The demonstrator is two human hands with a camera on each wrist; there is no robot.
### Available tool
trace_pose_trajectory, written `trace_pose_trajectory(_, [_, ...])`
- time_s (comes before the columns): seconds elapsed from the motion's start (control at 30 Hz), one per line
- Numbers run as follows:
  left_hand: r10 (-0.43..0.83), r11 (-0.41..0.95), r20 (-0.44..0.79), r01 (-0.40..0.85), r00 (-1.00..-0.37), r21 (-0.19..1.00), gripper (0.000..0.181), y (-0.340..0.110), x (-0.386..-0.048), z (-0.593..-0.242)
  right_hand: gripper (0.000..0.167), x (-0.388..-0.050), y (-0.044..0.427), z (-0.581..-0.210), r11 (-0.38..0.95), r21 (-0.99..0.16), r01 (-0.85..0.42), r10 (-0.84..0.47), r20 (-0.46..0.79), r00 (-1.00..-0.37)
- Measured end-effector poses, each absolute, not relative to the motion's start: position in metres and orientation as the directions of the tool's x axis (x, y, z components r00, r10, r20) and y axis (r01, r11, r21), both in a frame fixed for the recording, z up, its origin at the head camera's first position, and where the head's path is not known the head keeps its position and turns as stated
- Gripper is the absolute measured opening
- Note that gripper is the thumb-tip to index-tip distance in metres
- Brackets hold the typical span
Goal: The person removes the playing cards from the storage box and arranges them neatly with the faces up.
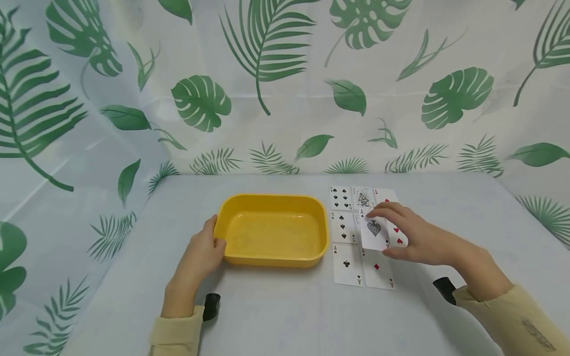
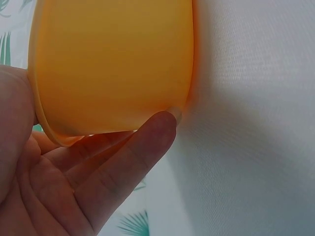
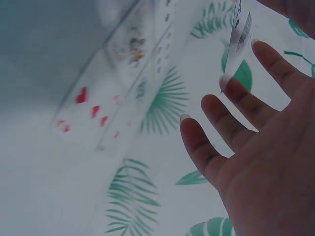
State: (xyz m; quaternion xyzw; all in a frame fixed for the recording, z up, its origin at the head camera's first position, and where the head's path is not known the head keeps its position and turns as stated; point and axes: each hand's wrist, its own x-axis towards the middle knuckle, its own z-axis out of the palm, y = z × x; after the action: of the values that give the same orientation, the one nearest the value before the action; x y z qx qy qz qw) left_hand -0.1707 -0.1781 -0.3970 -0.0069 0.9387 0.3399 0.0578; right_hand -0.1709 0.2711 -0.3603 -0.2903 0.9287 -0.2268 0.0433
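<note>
My left hand (image 1: 200, 257) grips the left end of a yellow plastic tray (image 1: 271, 261). In the left wrist view the thumb is at the rim and the fingers lie against the outer wall (image 2: 113, 69). My right hand (image 1: 429, 240) holds an ace of spades (image 1: 373, 235) by its edges, above the laid-out cards. The right wrist view shows this card (image 3: 238, 46) nearly edge-on between thumb and fingers. Below it lie an ace of clubs (image 1: 346, 267) and an ace of diamonds (image 1: 378, 274). The held card and hand partly hide the cards behind.
Right of the tray, cards lie face up in rows: a six of spades (image 1: 341, 198), a joker (image 1: 364, 198), a three of spades (image 1: 342, 227) and partly covered heart cards (image 1: 398, 236). A leaf-printed curtain (image 1: 285, 123) borders the white table (image 1: 285, 311).
</note>
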Motion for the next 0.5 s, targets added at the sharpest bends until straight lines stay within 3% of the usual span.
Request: trace_pose_trajectory(0.5, [0.012,0.773,-0.120,-0.067,-0.993,0.631,0.063,-0.176,-0.170,-0.398,0.067,-0.144,0.310,-0.393,0.783,-0.420,-0.458,-0.494,0.026,-0.869])
